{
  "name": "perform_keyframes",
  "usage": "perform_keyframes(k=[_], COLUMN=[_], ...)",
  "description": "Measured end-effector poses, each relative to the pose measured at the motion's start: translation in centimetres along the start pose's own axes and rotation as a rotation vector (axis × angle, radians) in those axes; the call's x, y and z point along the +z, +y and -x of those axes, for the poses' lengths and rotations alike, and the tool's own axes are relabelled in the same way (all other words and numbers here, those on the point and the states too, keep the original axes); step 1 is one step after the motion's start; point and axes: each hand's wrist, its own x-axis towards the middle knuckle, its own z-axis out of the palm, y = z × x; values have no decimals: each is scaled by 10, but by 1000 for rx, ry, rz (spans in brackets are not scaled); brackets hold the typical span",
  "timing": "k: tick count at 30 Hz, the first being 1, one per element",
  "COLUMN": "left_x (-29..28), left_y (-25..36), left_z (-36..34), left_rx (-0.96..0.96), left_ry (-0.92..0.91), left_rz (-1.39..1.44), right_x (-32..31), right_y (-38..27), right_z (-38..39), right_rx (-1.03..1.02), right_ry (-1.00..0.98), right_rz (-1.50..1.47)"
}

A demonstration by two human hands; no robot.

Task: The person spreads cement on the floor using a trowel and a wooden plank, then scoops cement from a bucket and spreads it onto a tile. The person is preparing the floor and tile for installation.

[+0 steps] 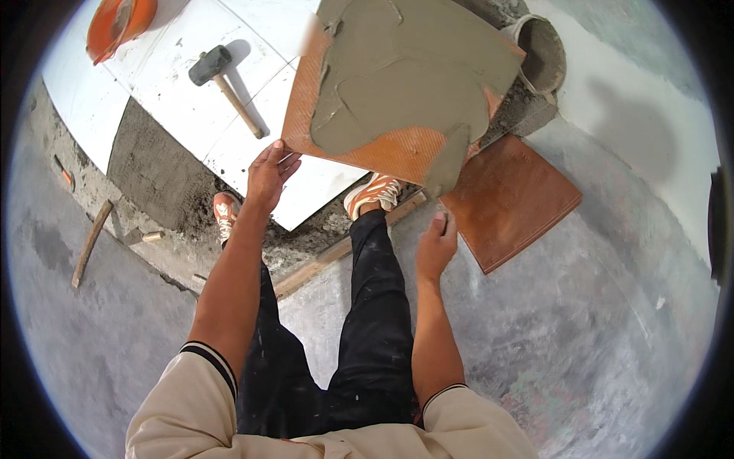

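Note:
My left hand pinches the near left corner of a large orange-brown tile. The tile's ridged back faces up, and a broad layer of wet grey mortar covers most of it. Closed around a handle mostly hidden in its fingers, my right hand holds a mortar-smeared trowel. The trowel's blade reaches over the tile's near right edge. Under and beside that edge, a second brown tile lies on the grey floor, glossy face up.
A black-headed rubber mallet lies on white tiles. An orange bucket is at the far left, a grey bucket at the far right. My shoes stand by a wooden strip. A curved stick lies left.

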Motion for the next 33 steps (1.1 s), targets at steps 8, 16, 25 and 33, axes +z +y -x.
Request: perform_keyframes(k=[8, 16, 25, 33], left_x=[-1, -2, -18, -34], left_y=[6, 16, 35, 40], left_z=[4, 17, 26, 25], left_rx=[-13, -22, -58, -39], left_ry=[-58, -94, -124, -100], left_rz=[51, 48, 0, 0], right_x=[42, 96, 76, 82], right_y=[-116, -196, -171, -106], right_z=[-66, -71, -12, 40], right_rx=[67, -468, -616, -653], right_ry=[-342, -491, -545, -522], right_rz=[-125, 215, 373, 453])
